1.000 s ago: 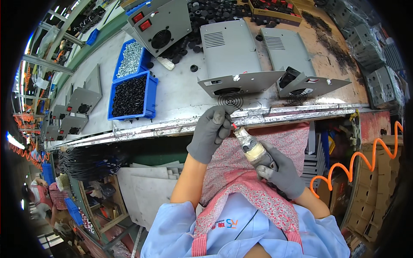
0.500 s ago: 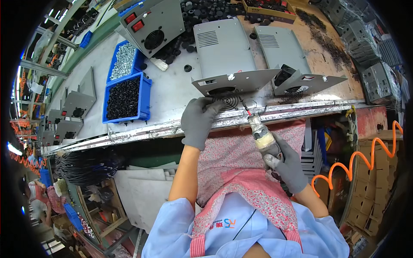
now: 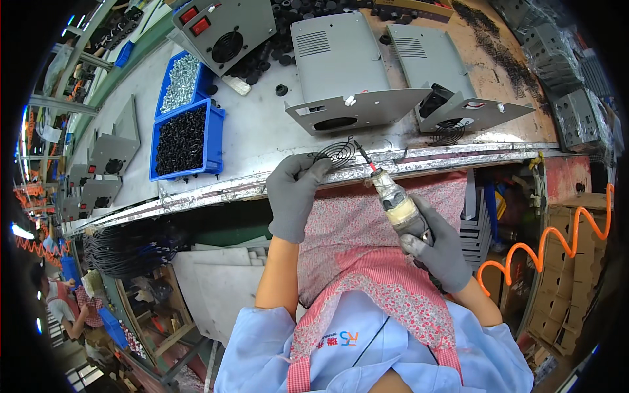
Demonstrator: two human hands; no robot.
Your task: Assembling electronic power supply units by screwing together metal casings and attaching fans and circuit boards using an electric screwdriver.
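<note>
My left hand (image 3: 287, 200), in a grey glove, pinches a black wire fan guard (image 3: 335, 153) by its near left side. The guard hangs just above the bench's front edge, apart from the grey metal housing (image 3: 386, 110) behind it, whose upright panel has a bare round opening. Gloved in grey too, my right hand (image 3: 444, 252) is wrapped round the body of a power screwdriver (image 3: 397, 204). Its bit points up and left, a little right of the guard, touching no screw that I can see. Beside it, a second housing (image 3: 432, 62) has another fan guard (image 3: 449, 131) at its front panel.
Two blue bins (image 3: 218, 141) at the left hold black and silver screws. Behind them stands a housing with red switches (image 3: 229, 39). Black round caps (image 3: 282, 90) lie scattered at the back. An orange coiled hose (image 3: 538, 262) hangs at the right, by cardboard (image 3: 557, 308).
My left hand has drawn the fan guard slightly left and toward me, away from the panel's opening. The screwdriver stays in my right hand, its bit near the guard. The view has shifted a little.
</note>
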